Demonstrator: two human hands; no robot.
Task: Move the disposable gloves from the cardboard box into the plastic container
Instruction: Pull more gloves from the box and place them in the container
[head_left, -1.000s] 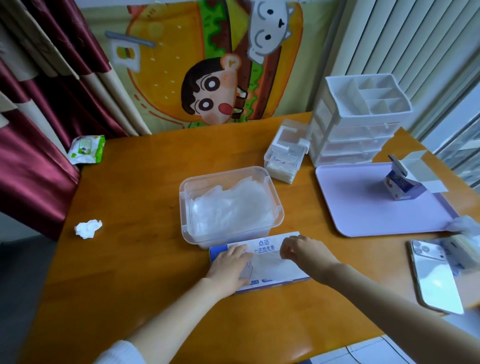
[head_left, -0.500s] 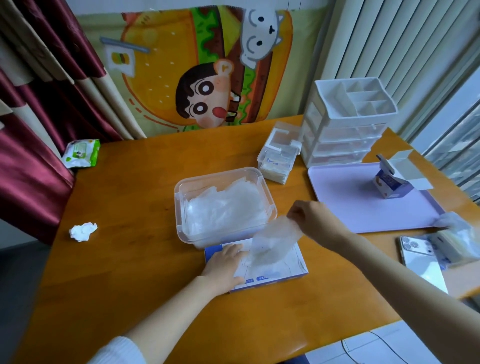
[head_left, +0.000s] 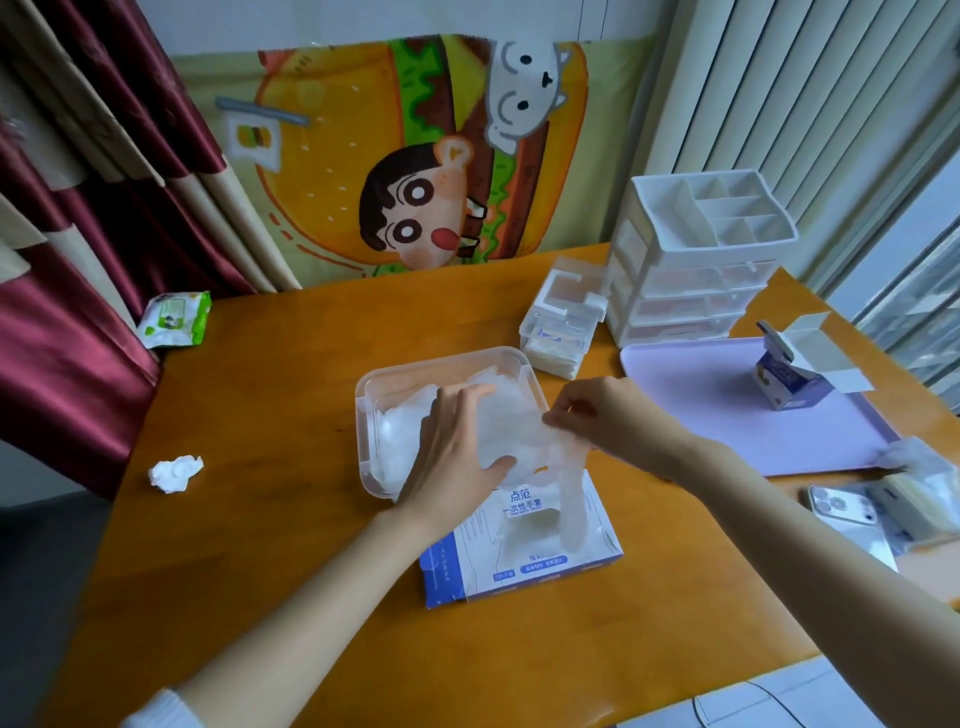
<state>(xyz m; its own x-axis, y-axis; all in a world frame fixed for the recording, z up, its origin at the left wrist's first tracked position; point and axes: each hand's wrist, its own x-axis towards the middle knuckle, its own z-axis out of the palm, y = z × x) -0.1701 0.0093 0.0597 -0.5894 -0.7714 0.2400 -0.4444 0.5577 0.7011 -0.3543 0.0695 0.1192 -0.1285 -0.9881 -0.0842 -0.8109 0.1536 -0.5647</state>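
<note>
A clear plastic container (head_left: 363, 415) sits mid-table with a pile of translucent gloves (head_left: 400, 421) inside. Just in front of it lies the white and blue cardboard glove box (head_left: 524, 561). My right hand (head_left: 608, 415) pinches the edge of a translucent disposable glove (head_left: 519, 431), which spreads over the container's right half while its fingers dangle over the box. My left hand (head_left: 452, 452) lies over the container with straight fingers, and its thumb touches the underside of that glove.
A lilac tray (head_left: 701, 405) with a small open carton (head_left: 789, 379) lies to the right. Behind it stand a white drawer organiser (head_left: 691, 260) and a small clear box (head_left: 561, 332). A phone (head_left: 841, 509) is at the right edge. A crumpled tissue (head_left: 174, 473) and a wipes pack (head_left: 174, 317) lie left.
My right hand has carried the glove from above the box to over the container. My left hand has left the box and moved up onto the glove at the container.
</note>
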